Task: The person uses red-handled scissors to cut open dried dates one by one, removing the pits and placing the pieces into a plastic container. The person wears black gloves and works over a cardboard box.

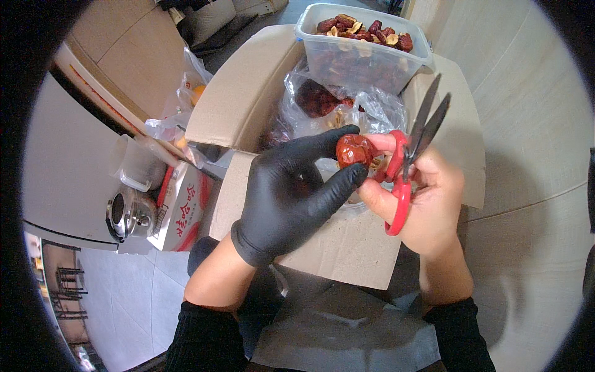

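My left hand [290,195], in a black glove, pinches a shiny dried red jujube [354,151] between thumb and fingertips. On my bare right hand [432,200] hang red-handled scissors [403,162], their dark blades parted and pointing up and away from the jujube. The right thumb and index finger reach to the jujube's right side. Below the hands an open cardboard box [320,237] holds a clear plastic bag [381,111] with dark red dried fruit [318,98]. At the box's far end rests a translucent plastic tub [362,60] of jujubes and pale dried pieces.
To the left stand a white and red carton [179,209] bearing writing, a steel kettle [132,214] and a clear plastic container [137,165]. Behind them is a plastic bag [179,111] with orange items. A pale wall [525,139] rises close on the right.
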